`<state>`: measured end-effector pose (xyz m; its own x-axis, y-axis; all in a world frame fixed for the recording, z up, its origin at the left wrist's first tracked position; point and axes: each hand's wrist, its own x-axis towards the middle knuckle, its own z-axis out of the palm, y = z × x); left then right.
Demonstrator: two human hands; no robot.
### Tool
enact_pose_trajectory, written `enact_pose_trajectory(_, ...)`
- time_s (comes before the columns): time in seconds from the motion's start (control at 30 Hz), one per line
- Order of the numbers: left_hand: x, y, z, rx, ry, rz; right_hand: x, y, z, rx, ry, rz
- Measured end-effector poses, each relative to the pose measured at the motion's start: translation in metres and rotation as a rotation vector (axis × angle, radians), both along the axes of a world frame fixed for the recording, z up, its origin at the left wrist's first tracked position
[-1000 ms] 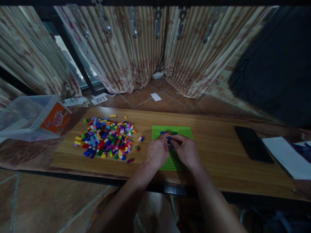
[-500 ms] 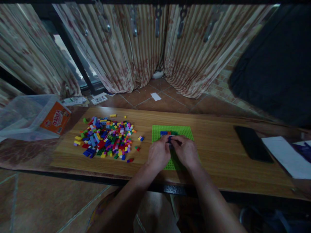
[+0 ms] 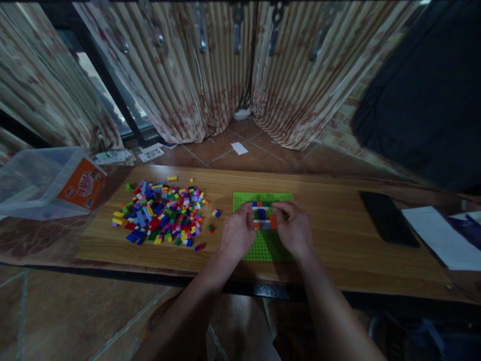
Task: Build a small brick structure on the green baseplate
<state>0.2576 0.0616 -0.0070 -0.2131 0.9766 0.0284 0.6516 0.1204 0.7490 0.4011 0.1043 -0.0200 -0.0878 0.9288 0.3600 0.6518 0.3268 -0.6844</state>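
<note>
A green studded baseplate (image 3: 268, 250) lies on the wooden table, with a small toy-brick frame (image 3: 262, 225) at its far half. The frame's bricks are blue, orange, white, grey and green, with a dark blue brick (image 3: 262, 214) in the middle. My left hand (image 3: 237, 229) closes on the frame's left side, its fingertips at the upper left corner. Curled against the right side, my right hand (image 3: 295, 226) has thumb and fingers near the green and orange bricks. Both hands hide the frame's ends. Whether the frame is pressed down or lifted a little, I cannot tell.
A heap of loose, many-coloured bricks (image 3: 161, 213) covers the table's left part, with a few strays nearer the baseplate. A clear plastic box (image 3: 33, 183) lies at far left. A black phone-like slab (image 3: 389, 219) and white paper (image 3: 443, 235) lie at right.
My hands have moved apart from the dark blue brick at the middle to the two sides of the brick frame, so more of it shows. The view has shifted slightly.
</note>
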Motion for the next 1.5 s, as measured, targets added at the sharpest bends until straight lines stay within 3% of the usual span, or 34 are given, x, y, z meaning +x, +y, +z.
enact_pose_trajectory(0.2, -0.007, 0.003, 0.003, 0.019, 0.097, 0.080, 0.003, 0.003, -0.007, -0.030, -0.011, -0.007)
enact_pose_trajectory(0.43, 0.001, -0.004, -0.009, 0.129, 0.308, -0.070, -0.002, -0.004, -0.013, -0.019, -0.159, 0.067)
enact_pose_trajectory(0.63, 0.008, -0.010, -0.012, 0.093, 0.410, -0.122, -0.002, -0.007, -0.015, -0.026, -0.187, 0.062)
enact_pose_trajectory(1.27, 0.025, -0.027, -0.010, 0.022, 0.556, -0.207, -0.002, -0.012, -0.017, -0.023, -0.306, 0.104)
enact_pose_trajectory(1.5, 0.025, -0.027, -0.007, 0.011, 0.501, -0.227, -0.004, -0.015, -0.015, -0.024, -0.345, 0.099)
